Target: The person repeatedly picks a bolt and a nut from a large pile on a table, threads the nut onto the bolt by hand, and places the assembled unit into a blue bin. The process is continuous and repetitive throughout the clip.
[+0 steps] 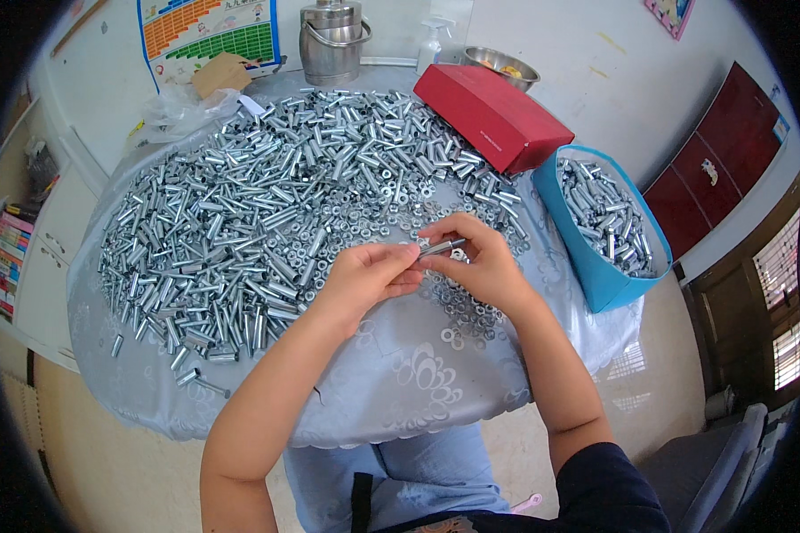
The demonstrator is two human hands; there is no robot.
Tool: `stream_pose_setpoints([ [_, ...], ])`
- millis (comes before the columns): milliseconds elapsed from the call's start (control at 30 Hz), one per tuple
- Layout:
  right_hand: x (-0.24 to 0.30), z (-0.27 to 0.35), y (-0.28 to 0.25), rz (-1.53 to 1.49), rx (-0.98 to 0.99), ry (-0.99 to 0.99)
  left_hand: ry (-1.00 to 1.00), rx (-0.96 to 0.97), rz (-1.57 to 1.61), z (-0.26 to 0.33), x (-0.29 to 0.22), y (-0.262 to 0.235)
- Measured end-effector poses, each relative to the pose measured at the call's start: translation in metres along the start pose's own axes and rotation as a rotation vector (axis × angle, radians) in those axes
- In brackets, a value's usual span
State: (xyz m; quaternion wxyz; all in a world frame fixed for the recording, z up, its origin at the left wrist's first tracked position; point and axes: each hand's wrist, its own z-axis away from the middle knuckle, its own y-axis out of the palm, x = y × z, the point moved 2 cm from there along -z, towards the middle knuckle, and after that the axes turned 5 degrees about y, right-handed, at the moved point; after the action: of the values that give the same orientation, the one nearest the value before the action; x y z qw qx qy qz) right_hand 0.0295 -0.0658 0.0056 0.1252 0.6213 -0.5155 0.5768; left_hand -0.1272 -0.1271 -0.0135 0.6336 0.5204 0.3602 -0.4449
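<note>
Grip of our right hand [480, 269] pinches one metal piece [443, 248]; left hand [364, 277] is at its left end, closure we cannot tell; nuts [460, 313] lie below | blue bin [587, 266] at right holds many metal parts [609, 218] | cloth [427, 382] shows toward table [151, 391] front edge | our forearms [271, 382] converge forward.

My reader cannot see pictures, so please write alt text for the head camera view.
A right hand pinches a slim metal part, its end at the left hand, above a table heaped with metal tubes and nuts. At right are a red box and a blue bin of metal parts.
</note>
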Motion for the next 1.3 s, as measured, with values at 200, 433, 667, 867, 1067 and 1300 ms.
stream_pose_setpoints([
  [200,0.005,0.002,0.007,-0.401,0.071,0.075,0.008,0.007,-0.049,-0.006,0.007,-0.007],
  [433,0.004,-0.001,0.0,-0.357,-0.089,0.161,0.031,0.078,0.084,-0.009,0.006,-0.007],
  [667,0.006,0.003,-0.002,-0.237,-0.087,0.078,-0.083,0.182,0.365,0.0,0.006,0.011],
  [867,0.017,0.008,0.0,-0.311,0.008,0.015,-0.051,0.213,0.23,0.003,0.001,0.013],
  [1067,0.019,0.009,0.001,-0.377,0.038,-0.004,-0.089,0.216,0.111,0.005,0.003,0.013],
  [1300,0.021,0.01,-0.006,-0.446,0.093,0.116,0.005,0.137,0.009,0.007,0.006,0.02],
])
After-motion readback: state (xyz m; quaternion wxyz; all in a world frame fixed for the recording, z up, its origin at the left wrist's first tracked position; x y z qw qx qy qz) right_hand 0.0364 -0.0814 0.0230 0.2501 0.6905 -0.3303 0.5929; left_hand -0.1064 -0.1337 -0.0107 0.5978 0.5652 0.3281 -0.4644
